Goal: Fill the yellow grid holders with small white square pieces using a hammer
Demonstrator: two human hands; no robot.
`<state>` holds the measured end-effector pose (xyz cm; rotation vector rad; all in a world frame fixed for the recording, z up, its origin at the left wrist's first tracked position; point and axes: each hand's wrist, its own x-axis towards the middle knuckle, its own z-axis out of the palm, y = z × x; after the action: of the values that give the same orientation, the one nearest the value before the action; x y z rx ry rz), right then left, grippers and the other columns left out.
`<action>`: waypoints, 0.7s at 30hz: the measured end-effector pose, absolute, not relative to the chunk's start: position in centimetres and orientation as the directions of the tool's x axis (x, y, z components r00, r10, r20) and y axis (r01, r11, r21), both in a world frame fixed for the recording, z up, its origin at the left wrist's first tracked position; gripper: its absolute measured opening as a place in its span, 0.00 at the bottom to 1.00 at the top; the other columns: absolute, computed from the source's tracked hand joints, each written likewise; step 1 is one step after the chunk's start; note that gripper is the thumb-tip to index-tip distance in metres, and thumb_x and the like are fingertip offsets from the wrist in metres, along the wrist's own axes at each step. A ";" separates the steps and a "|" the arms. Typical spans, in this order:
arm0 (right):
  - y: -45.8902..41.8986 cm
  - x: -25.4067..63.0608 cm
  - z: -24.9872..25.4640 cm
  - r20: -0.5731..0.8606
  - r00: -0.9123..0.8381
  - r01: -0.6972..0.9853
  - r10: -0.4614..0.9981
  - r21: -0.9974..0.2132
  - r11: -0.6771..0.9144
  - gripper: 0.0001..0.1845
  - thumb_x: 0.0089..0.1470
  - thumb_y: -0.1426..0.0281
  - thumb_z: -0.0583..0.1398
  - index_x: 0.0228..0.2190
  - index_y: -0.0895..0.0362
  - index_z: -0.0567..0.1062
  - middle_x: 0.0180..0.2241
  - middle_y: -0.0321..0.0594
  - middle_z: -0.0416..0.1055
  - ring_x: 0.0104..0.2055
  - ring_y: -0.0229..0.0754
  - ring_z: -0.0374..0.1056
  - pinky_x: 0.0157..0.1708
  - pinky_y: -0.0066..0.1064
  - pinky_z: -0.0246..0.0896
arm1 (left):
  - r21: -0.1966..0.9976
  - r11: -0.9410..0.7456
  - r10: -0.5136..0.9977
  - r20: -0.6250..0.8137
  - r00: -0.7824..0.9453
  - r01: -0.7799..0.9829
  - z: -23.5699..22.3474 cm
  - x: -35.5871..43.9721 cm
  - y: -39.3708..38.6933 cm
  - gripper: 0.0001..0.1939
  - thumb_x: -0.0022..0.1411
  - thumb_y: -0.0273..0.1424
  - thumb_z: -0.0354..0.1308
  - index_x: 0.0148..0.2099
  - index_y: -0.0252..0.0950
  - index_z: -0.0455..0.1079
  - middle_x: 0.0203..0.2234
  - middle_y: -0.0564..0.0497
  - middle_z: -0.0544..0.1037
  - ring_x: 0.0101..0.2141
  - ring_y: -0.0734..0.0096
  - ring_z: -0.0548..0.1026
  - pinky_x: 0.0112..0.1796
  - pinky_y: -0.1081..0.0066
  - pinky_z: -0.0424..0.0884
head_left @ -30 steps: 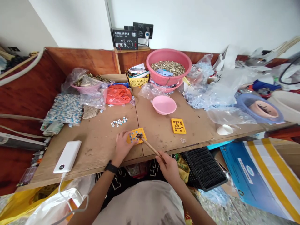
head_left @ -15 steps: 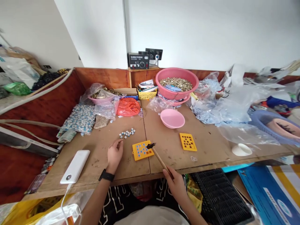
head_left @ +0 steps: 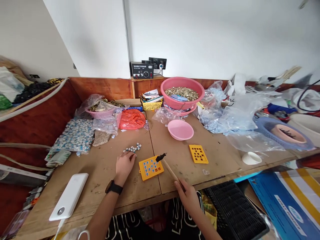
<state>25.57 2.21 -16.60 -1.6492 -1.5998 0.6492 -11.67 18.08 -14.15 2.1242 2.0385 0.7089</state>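
My left hand (head_left: pixel 125 164) is at the near edge of a small pile of blue-and-white plastic pieces (head_left: pixel 137 146). Its fingers are bent and drawn together at the pile; what they pinch is too small to make out. My right hand (head_left: pixel 186 192) is wrapped round the wooden handle of a small hammer (head_left: pixel 171 170). The dark hammer head is over the right edge of a yellow plastic tray (head_left: pixel 143 176). Blue pieces sit in many of the tray's slots, and a few reddish-brown slots show at its lower right.
A second yellow tray (head_left: pixel 198 154) lies to the right, near a pink bowl (head_left: pixel 180 130). Behind stands a pink basin (head_left: pixel 182 103) of small metal parts. A white power bank (head_left: pixel 69 196) lies at left, a bag of pieces (head_left: pixel 75 135) beyond it. A white cup (head_left: pixel 251 158) lies at right.
My left hand has moved forward to the pile, its fingers now at the pieces. My right hand still holds the hammer over the tray's right edge. The camera view has shifted slightly.
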 end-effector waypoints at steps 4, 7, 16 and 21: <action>2.3 25.2 -16.7 0.128 0.142 0.612 0.982 -0.791 0.015 0.32 0.79 0.41 0.54 0.43 0.51 0.86 0.30 0.43 0.83 0.31 0.55 0.80 0.33 0.39 0.71 | 0.456 -0.175 0.969 0.235 0.071 0.873 -14.3 -11.4 18.1 0.14 0.78 0.38 0.57 0.44 0.44 0.83 0.46 0.43 0.88 0.51 0.49 0.84 0.55 0.55 0.77; 2.4 24.9 -16.7 0.148 0.169 0.607 0.974 -0.795 0.016 0.32 0.79 0.42 0.54 0.41 0.51 0.85 0.30 0.43 0.83 0.31 0.54 0.80 0.33 0.38 0.71 | 0.518 -0.239 0.959 0.258 0.116 0.822 -13.8 -10.9 17.5 0.13 0.77 0.37 0.58 0.43 0.43 0.82 0.43 0.44 0.87 0.49 0.51 0.83 0.54 0.56 0.78; 1.8 24.1 -17.5 0.209 0.318 0.611 0.925 -0.791 -0.032 0.38 0.76 0.35 0.53 0.41 0.52 0.86 0.32 0.48 0.85 0.33 0.58 0.83 0.34 0.39 0.74 | 0.537 -0.475 0.874 0.381 0.301 0.697 -14.5 -2.3 11.1 0.13 0.82 0.36 0.57 0.46 0.43 0.82 0.45 0.44 0.86 0.50 0.50 0.82 0.55 0.49 0.78; 1.6 24.1 -18.2 0.226 0.352 0.565 0.908 -0.825 -0.013 0.40 0.76 0.35 0.52 0.47 0.55 0.86 0.37 0.52 0.88 0.40 0.59 0.86 0.40 0.38 0.78 | 0.434 -0.454 0.871 0.399 0.285 0.778 -15.7 -0.4 10.9 0.13 0.82 0.32 0.55 0.46 0.43 0.81 0.45 0.43 0.85 0.50 0.47 0.80 0.55 0.45 0.78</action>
<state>24.07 1.61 -18.20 -1.6946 -1.3260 0.4675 -0.38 10.89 -15.74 2.3901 1.5485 0.8995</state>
